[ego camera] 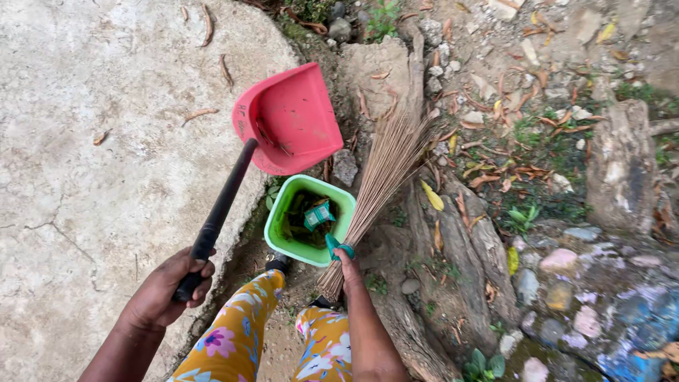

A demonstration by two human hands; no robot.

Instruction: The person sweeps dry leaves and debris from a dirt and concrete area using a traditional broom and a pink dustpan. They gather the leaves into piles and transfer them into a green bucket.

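My left hand point(166, 290) grips the black handle point(219, 212) of a red dustpan point(293, 117), which is raised and tilted above a green bin point(278, 228). The bin holds leaves and a teal wrapper. My right hand point(348, 272) holds a bundled stick broom point(382, 177) near its base, together with the bin's teal handle. The broom's bristles fan out toward the upper right over stones and roots. My legs in yellow flowered trousers point(237, 336) show at the bottom.
A pale cracked concrete slab point(99, 163) fills the left side, with a few dry leaves on it. To the right lie tree roots point(453, 247), rocks, dry leaves and small green plants. Painted stones point(622, 332) sit at the lower right.
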